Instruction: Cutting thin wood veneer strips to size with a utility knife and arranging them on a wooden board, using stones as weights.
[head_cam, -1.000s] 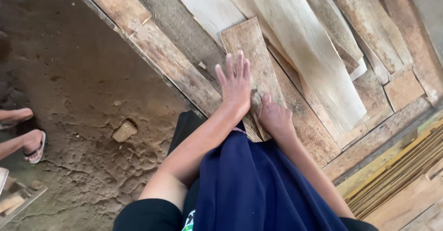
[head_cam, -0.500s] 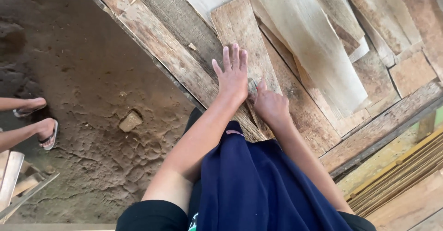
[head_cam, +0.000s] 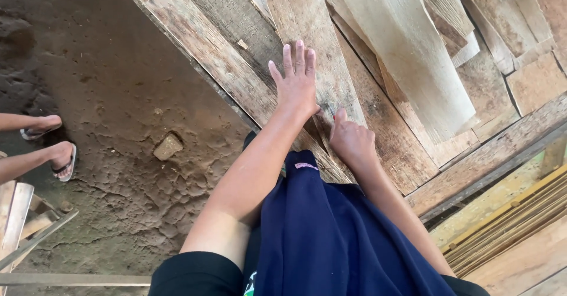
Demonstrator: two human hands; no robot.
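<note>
The left hand (head_cam: 297, 84) lies flat, fingers spread, on a rough pale wooden board (head_cam: 307, 36) atop the plank surface (head_cam: 407, 148). The right hand (head_cam: 351, 139) beside it curls its grip around something small and hidden, touching the board's lower edge.

Single view: head-worn camera, facing steeply down. Close range over wooden boards (head_cam: 307, 18) and dirt floor (head_cam: 106, 113).

A low wooden platform (head_cam: 224, 65) of rough planks sits on the dirt floor (head_cam: 112, 130), with thin wood sheets (head_cam: 401, 54) lying on it.
</note>
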